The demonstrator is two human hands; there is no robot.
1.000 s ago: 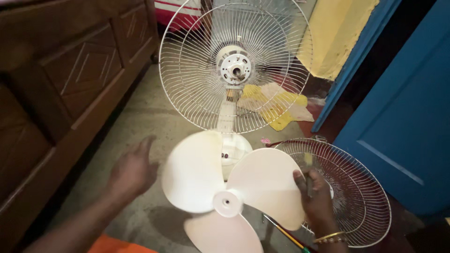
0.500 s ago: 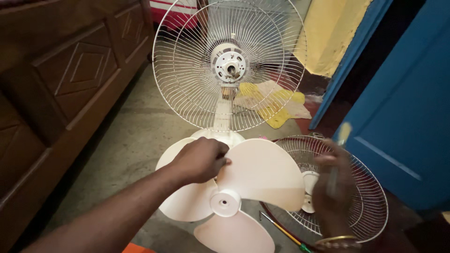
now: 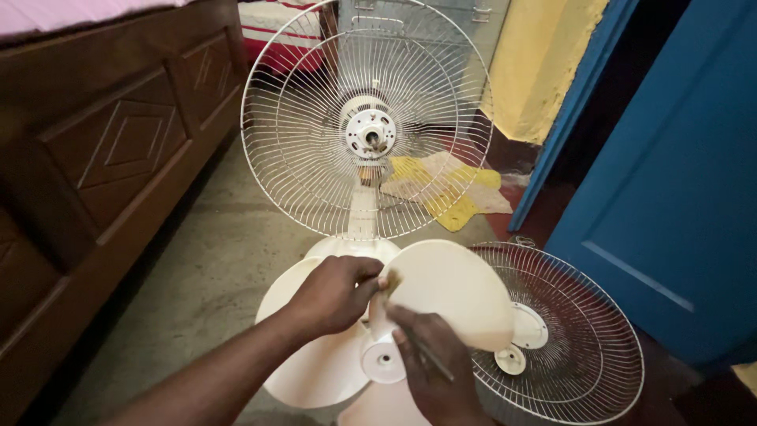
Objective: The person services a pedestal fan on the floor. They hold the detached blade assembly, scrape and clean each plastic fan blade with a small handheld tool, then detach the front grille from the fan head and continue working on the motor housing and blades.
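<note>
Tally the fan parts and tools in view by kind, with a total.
Wire fan guards: 2 (rear guard on the fan, front guard on the floor)
Cream fan blade: 1
Thin brush-like tool: 1
Total: 4

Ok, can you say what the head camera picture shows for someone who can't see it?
Two hands hold a cream fan blade: the left hand grips it, the right hand holds a thin tool against it. Behind stands the fan's wire cage; another grille lies on the floor.

Head camera looks steeply down, close over the floor [image 3: 197,284] (single view)
</note>
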